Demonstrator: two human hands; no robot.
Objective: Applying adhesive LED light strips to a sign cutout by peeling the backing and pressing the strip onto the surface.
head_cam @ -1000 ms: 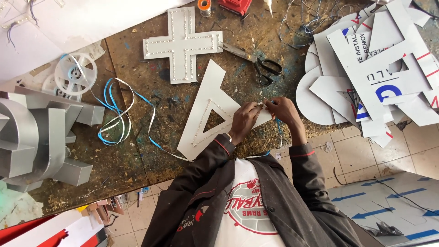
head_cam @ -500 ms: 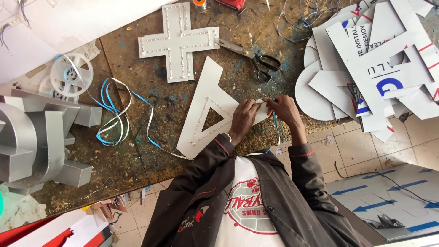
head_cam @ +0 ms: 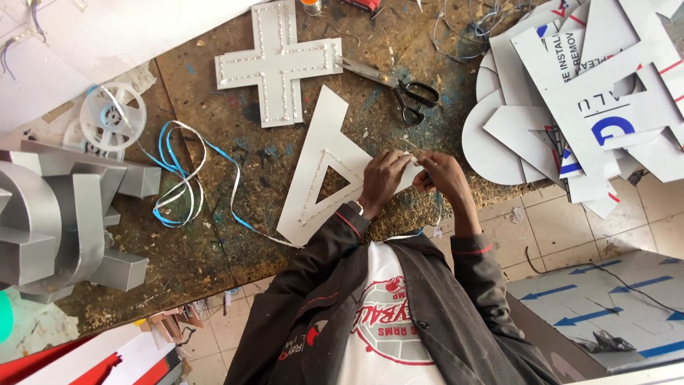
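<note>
A white letter-shaped panel with a triangular cut-out (head_cam: 324, 153) lies flat on the worn wooden workbench (head_cam: 214, 249). My left hand (head_cam: 381, 184) rests on the panel's right-hand edge, fingers pinched on a thin white strip (head_cam: 412, 158). My right hand (head_cam: 438, 175) is close beside it, pinching the same strip from the other side. The two hands almost touch. A row of small dots lines the cut-out's edge. A blue and white strip (head_cam: 178, 178) lies looped to the left and trails to the panel's lower corner.
A white cross-shaped panel (head_cam: 278, 60) with dotted edges lies beyond, scissors (head_cam: 399, 85) beside it. White cut sheet pieces (head_cam: 570, 107) pile at the right. Grey metal channel letters (head_cam: 57, 214) and clear plastic reels (head_cam: 110, 117) sit at the left. Tiled floor (head_cam: 570, 228) lies below the bench edge.
Both hands stay at the panel's right edge with small finger movements on the strip. The view has drifted slightly.
</note>
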